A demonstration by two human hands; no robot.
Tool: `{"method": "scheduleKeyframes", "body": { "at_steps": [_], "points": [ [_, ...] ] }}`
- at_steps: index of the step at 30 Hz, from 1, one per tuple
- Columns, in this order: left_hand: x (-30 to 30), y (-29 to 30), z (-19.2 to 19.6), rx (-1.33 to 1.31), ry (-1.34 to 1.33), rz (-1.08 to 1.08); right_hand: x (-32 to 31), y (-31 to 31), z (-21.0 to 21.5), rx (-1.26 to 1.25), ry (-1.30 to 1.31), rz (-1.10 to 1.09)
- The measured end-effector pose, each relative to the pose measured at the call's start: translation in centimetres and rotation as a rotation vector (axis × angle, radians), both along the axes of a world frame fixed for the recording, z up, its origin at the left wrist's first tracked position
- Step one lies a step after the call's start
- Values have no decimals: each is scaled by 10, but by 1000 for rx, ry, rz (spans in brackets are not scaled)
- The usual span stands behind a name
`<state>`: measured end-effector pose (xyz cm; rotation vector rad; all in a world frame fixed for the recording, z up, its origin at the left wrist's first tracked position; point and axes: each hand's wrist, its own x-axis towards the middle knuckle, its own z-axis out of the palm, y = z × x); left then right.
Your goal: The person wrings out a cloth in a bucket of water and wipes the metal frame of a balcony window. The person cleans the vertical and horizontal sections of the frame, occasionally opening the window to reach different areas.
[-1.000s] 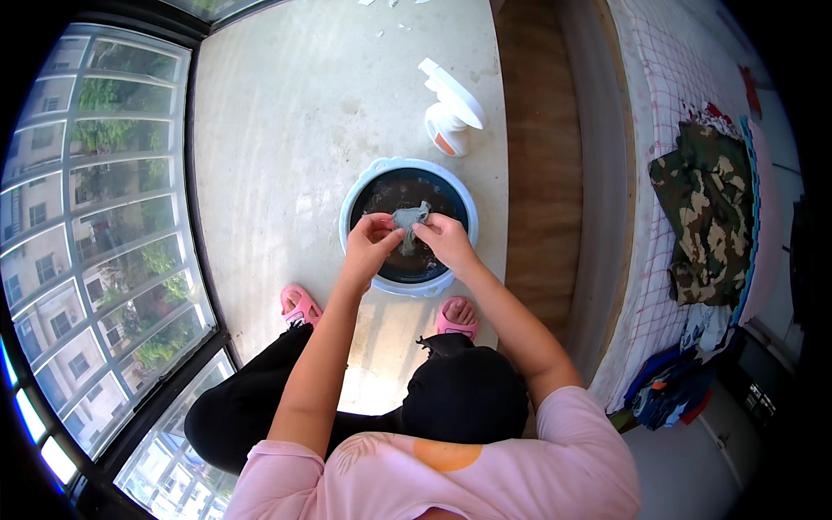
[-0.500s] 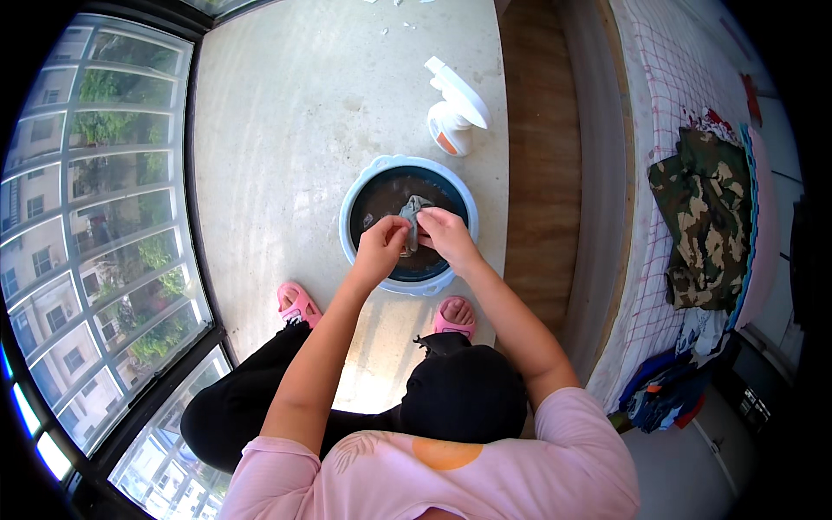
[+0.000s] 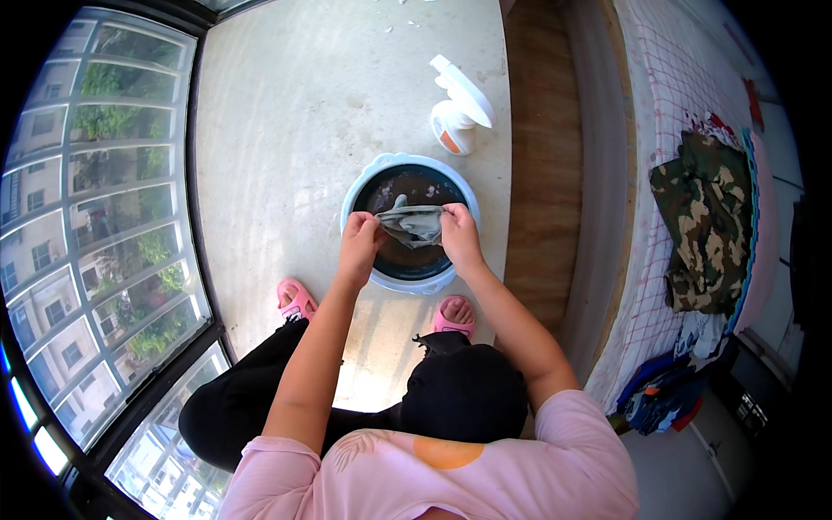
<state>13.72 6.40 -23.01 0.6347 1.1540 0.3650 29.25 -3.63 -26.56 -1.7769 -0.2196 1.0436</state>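
Note:
A wet grey-green cloth (image 3: 414, 227) is stretched sideways over a round light-blue basin (image 3: 348, 201). My left hand (image 3: 358, 245) pinches its left end, and my right hand (image 3: 460, 234) grips its right end. The cloth sags a little between them, with a small rounded lump sticking up along its far edge. Dark, murky water (image 3: 407, 184) with patches of suds fills the basin below. The exact kind of cloth item cannot be made out.
A white spray bottle (image 3: 457, 117) with an orange label stands beyond the basin on the pale floor (image 3: 286, 130). Barred windows (image 3: 104, 217) line the left. At right, camouflage clothing (image 3: 706, 221) lies on a checked cover. My pink slippers (image 3: 297, 301) flank the basin's near side.
My hands have moved apart, left hand leftward and right hand rightward. The cloth, bunched between them before, is now spread out wide.

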Motion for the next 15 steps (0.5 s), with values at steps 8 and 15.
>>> {"method": "scheduleKeyframes", "body": {
  "at_steps": [8,15],
  "points": [
    [-14,21,9,473,390,-466,30,-4,25,-16,-45,307],
    [-6,32,24,232,302,-541,38,13,67,-82,-410,526]
  ]
}}
